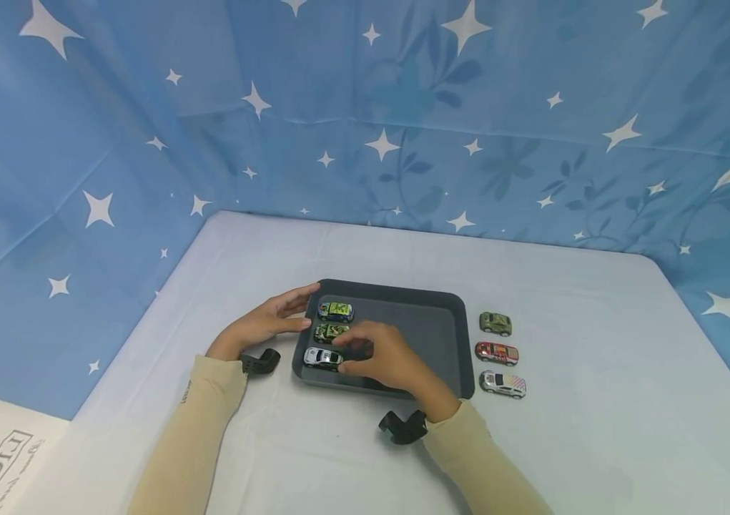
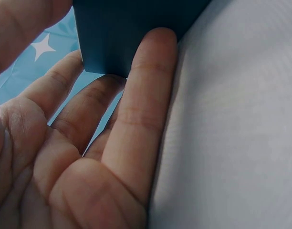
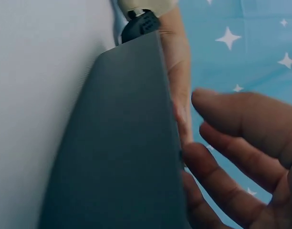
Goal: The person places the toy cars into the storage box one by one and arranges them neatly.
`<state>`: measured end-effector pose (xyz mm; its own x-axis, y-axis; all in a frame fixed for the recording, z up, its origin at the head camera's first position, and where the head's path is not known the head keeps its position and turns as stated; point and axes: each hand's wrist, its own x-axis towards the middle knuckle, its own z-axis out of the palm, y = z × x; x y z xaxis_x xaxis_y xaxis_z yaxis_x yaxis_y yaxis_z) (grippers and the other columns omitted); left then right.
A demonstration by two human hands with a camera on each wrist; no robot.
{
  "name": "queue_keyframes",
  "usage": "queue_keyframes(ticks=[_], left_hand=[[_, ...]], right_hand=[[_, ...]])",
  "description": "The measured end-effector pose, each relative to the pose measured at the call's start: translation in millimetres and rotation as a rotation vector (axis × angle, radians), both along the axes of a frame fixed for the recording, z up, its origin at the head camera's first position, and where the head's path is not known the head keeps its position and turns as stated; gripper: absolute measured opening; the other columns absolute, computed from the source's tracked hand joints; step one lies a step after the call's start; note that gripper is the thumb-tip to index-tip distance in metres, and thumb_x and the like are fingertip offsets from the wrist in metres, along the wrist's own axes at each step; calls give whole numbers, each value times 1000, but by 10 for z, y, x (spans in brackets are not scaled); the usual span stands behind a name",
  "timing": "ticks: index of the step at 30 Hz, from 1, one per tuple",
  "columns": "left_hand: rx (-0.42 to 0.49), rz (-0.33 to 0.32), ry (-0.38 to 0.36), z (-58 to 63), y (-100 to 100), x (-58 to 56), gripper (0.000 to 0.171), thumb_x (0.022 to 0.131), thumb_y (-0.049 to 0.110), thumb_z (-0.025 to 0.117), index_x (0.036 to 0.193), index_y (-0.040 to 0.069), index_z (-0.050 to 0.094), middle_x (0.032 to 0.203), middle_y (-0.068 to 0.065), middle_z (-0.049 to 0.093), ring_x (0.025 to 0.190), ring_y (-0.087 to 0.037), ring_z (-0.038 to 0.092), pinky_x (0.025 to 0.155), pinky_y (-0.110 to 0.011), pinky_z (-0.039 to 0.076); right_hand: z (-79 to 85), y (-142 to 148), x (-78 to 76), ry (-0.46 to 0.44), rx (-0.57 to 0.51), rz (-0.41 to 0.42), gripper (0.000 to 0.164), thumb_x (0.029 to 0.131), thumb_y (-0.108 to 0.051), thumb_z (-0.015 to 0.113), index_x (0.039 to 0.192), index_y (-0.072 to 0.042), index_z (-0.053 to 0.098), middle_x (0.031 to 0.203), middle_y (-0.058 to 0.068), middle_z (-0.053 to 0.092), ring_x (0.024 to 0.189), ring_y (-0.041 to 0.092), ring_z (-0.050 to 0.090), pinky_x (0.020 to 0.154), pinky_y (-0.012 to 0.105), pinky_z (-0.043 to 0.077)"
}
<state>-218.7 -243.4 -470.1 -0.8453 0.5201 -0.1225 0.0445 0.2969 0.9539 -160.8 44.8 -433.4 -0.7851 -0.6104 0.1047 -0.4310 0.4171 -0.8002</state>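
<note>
My left hand (image 1: pixel 268 320) rests against the left side of a dark grey tray (image 1: pixel 429 291), fingers extended. In the left wrist view, straight fingers touch the tray's wall (image 2: pixel 105 52). Inside the tray's left end stand three toy cars in a column: a yellow-green patterned toy car (image 1: pixel 335 311), a camouflage toy car (image 1: pixel 329 332) and a white toy car (image 1: pixel 321 357). My right hand (image 1: pixel 385 355) is over the tray, its thumb by the white car's right end and a fingertip near the camouflage car. Its thumb and fingers are spread apart in the right wrist view, with nothing visible between them.
Right of the tray, a green camouflage toy car (image 1: pixel 495 323), a red toy car (image 1: pixel 497 352) and a silver-white toy car (image 1: pixel 502 384) stand in a column on the white tablecloth (image 1: pixel 596 343). A blue star-patterned curtain (image 1: pixel 339 93) hangs behind the table.
</note>
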Motion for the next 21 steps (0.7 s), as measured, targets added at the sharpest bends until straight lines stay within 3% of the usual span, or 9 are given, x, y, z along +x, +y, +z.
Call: queue_keyframes(ticks=[5, 10, 17, 21], left_hand=[[10, 1, -3, -2, 4, 1, 79, 106, 17, 70, 172, 8, 28, 177, -20, 26, 161, -46, 27, 129, -66, 21], [10, -8, 7, 2, 8, -4, 79, 106, 16, 70, 172, 7, 27, 177, -20, 25, 161, -47, 27, 129, -65, 22], [-2, 4, 9, -8, 12, -7, 78, 106, 14, 69, 172, 7, 28, 177, -20, 26, 161, -46, 27, 129, -63, 21], [-15, 5, 15, -15, 9, -9, 78, 106, 13, 69, 172, 7, 28, 176, -19, 27, 160, -45, 28, 129, -63, 23]], right_hand=[[30, 125, -27, -41, -19, 113, 37, 91, -7, 88, 126, 0, 77, 117, 11, 74, 105, 21, 69, 87, 31, 60], [33, 271, -54, -112, -60, 200, 40, 93, -5, 85, 130, 5, 74, 126, 19, 75, 110, 31, 71, 92, 35, 60], [11, 447, -77, -193, -157, 266, 39, 95, 0, 80, 130, 13, 70, 125, 30, 72, 108, 47, 69, 92, 38, 62], [-26, 529, -88, -199, -184, 278, 37, 96, 0, 79, 129, 14, 69, 121, 30, 73, 106, 46, 69, 91, 37, 62]])
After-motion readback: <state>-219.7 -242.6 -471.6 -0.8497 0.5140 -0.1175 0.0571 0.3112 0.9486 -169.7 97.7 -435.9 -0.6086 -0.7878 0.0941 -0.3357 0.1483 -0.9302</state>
